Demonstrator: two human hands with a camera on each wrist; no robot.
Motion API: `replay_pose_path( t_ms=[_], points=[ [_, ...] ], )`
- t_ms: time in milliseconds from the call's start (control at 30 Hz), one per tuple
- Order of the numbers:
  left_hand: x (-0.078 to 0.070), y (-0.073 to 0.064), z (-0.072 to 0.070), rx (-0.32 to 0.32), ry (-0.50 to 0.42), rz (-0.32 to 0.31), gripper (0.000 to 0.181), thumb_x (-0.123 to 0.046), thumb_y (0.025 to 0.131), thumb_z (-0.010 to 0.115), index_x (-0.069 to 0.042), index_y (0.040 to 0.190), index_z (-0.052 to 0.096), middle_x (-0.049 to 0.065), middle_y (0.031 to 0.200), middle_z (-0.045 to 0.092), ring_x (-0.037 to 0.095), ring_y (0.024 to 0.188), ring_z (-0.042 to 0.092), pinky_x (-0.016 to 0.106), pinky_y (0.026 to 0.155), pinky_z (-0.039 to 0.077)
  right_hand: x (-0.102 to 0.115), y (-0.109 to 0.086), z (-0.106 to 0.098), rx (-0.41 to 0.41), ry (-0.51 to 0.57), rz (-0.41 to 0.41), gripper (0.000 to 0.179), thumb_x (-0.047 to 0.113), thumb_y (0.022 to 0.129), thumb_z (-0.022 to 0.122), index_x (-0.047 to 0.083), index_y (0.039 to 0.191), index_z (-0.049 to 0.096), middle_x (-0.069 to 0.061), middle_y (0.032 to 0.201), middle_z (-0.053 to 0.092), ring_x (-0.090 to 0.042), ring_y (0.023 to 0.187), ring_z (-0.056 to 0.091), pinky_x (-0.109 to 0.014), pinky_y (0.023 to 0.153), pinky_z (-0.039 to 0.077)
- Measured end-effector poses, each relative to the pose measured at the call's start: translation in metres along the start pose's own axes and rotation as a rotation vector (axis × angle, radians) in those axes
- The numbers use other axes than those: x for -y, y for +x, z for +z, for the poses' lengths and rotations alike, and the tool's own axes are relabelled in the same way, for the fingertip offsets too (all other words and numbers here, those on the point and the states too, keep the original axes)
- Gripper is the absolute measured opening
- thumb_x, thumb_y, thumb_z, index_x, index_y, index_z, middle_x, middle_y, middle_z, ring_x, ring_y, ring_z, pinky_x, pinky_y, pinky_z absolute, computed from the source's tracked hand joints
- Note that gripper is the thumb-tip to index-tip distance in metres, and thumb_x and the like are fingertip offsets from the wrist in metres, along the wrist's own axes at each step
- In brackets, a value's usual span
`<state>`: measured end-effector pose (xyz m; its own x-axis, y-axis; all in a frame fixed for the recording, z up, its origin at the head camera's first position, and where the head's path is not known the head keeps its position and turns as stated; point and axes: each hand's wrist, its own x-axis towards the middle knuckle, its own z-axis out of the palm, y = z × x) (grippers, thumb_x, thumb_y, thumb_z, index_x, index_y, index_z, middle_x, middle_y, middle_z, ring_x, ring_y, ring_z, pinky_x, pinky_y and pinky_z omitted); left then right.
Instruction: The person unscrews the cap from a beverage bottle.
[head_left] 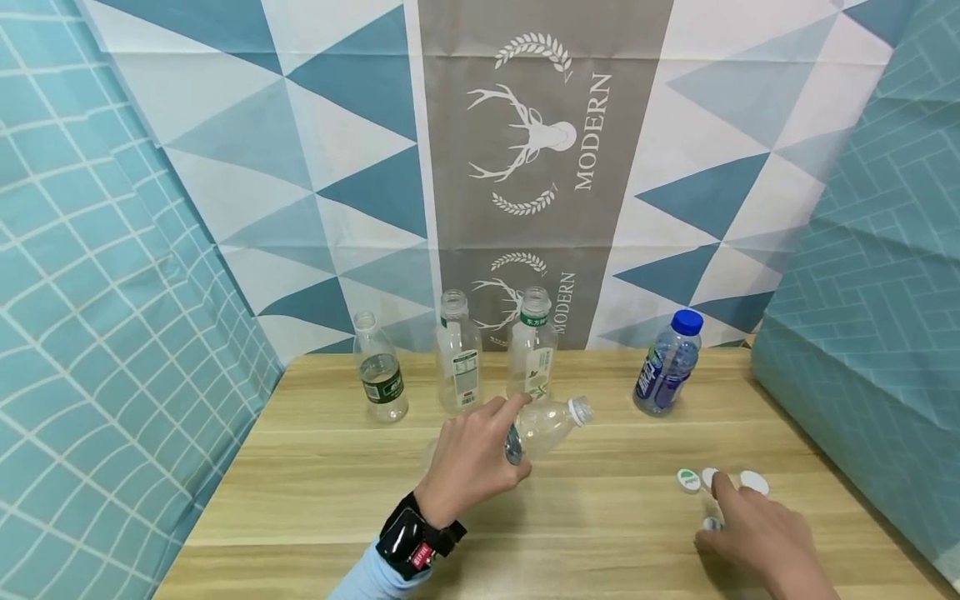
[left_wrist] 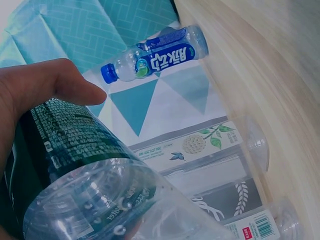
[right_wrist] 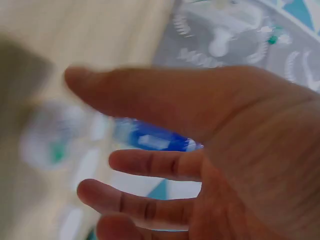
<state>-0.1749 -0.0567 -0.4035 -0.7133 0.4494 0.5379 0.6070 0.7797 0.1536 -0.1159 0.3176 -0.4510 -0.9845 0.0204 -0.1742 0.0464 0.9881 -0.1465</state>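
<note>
My left hand grips a clear plastic bottle with a dark green label. The bottle lies tilted in the air above the table, its neck pointing right. At the right, my right hand hovers over several caps, thumb and fingers spread apart and holding nothing. One small cap lies between thumb and forefinger, partly hidden. Beyond the fingers are a white cap with green print, another partly covered cap and a larger white cap. The right wrist view is blurred.
Along the back of the wooden table stand a capless bottle with a green label, two taller capless bottles, and a blue-capped bottle. Patterned cloth walls rise behind and on both sides.
</note>
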Motion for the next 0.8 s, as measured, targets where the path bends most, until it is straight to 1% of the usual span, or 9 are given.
replay_pose_path(
  t_ms=[67, 200, 267, 333, 467, 533, 633, 700, 800],
  points=[
    [0.001, 0.0, 0.0, -0.002, -0.008, -0.009, 0.077, -0.029, 0.059, 0.091, -0.021, 0.129, 0.061, -0.006, 0.084, 0.068, 0.006, 0.058, 0.052, 0.013, 0.045, 0.034, 0.013, 0.002, -0.013, -0.039, -0.011, -0.03, 0.044, 0.039, 0.082, 0.082, 0.009, 0.108, 0.062, 0.0, 0.079, 0.062, -0.019, 0.067, 0.057, -0.042, 0.053, 0.046],
    [0.003, 0.001, 0.002, -0.017, -0.045, -0.045, 0.079, -0.03, 0.058, 0.093, -0.021, 0.13, 0.061, -0.004, 0.09, 0.072, 0.009, 0.062, 0.06, 0.016, 0.048, 0.04, 0.05, 0.013, -0.045, -0.168, 0.001, -0.146, 0.014, 0.017, 0.085, 0.077, 0.012, 0.092, 0.066, 0.004, 0.073, 0.061, -0.013, 0.062, 0.052, -0.033, 0.052, 0.041],
    [0.003, 0.002, 0.003, -0.029, -0.092, -0.072, 0.081, -0.029, 0.058, 0.093, -0.02, 0.132, 0.06, -0.001, 0.097, 0.074, 0.011, 0.067, 0.064, 0.018, 0.052, 0.044, 0.068, 0.017, -0.058, -0.248, 0.022, -0.214, 0.01, 0.012, 0.084, 0.076, 0.014, 0.088, 0.066, 0.005, 0.073, 0.062, -0.012, 0.06, 0.05, -0.031, 0.05, 0.039],
    [0.005, 0.002, 0.004, -0.042, -0.161, -0.113, 0.083, -0.029, 0.059, 0.093, -0.02, 0.134, 0.059, 0.001, 0.105, 0.075, 0.013, 0.075, 0.068, 0.021, 0.057, 0.05, 0.085, 0.019, -0.067, -0.333, 0.044, -0.276, 0.011, 0.011, 0.084, 0.076, 0.016, 0.085, 0.067, 0.006, 0.073, 0.062, -0.011, 0.058, 0.048, -0.029, 0.05, 0.037],
    [0.013, -0.005, 0.006, -0.098, -0.374, -0.23, 0.083, -0.022, 0.063, 0.093, -0.018, 0.137, 0.056, 0.007, 0.114, 0.074, 0.018, 0.091, 0.072, 0.027, 0.073, 0.058, 0.106, 0.021, -0.075, -0.444, 0.092, -0.348, 0.014, 0.012, 0.083, 0.078, 0.02, 0.083, 0.067, 0.007, 0.074, 0.064, -0.01, 0.058, 0.047, -0.029, 0.05, 0.037],
    [0.021, -0.012, 0.007, -0.143, -0.491, -0.276, 0.082, -0.017, 0.066, 0.093, -0.015, 0.138, 0.053, 0.009, 0.111, 0.074, 0.019, 0.092, 0.072, 0.03, 0.077, 0.06, 0.11, 0.021, -0.076, -0.459, 0.111, -0.365, 0.014, 0.012, 0.083, 0.078, 0.021, 0.083, 0.067, 0.008, 0.074, 0.064, -0.009, 0.059, 0.048, -0.029, 0.051, 0.037],
    [0.041, -0.027, 0.006, -0.221, -0.61, -0.324, 0.081, -0.01, 0.071, 0.092, -0.011, 0.141, 0.049, 0.01, 0.112, 0.073, 0.018, 0.095, 0.073, 0.034, 0.084, 0.062, 0.111, 0.023, -0.074, -0.456, 0.129, -0.38, 0.015, 0.011, 0.084, 0.078, 0.021, 0.083, 0.068, 0.008, 0.074, 0.064, -0.009, 0.059, 0.047, -0.029, 0.051, 0.038],
    [0.056, -0.038, 0.004, -0.28, -0.654, -0.358, 0.081, -0.008, 0.074, 0.09, -0.009, 0.142, 0.047, 0.01, 0.115, 0.072, 0.018, 0.097, 0.072, 0.038, 0.088, 0.061, 0.111, 0.025, -0.074, -0.449, 0.135, -0.386, 0.014, 0.01, 0.084, 0.077, 0.021, 0.083, 0.068, 0.008, 0.074, 0.064, -0.009, 0.059, 0.047, -0.029, 0.051, 0.037],
    [0.079, -0.054, 0.0, -0.385, -0.662, -0.466, 0.082, -0.009, 0.074, 0.091, -0.01, 0.143, 0.046, 0.009, 0.123, 0.069, 0.019, 0.105, 0.07, 0.044, 0.093, 0.06, 0.11, 0.027, -0.074, -0.445, 0.15, -0.392, 0.014, 0.01, 0.085, 0.077, 0.02, 0.084, 0.067, 0.007, 0.073, 0.064, -0.011, 0.06, 0.048, -0.03, 0.051, 0.037]
  ],
)
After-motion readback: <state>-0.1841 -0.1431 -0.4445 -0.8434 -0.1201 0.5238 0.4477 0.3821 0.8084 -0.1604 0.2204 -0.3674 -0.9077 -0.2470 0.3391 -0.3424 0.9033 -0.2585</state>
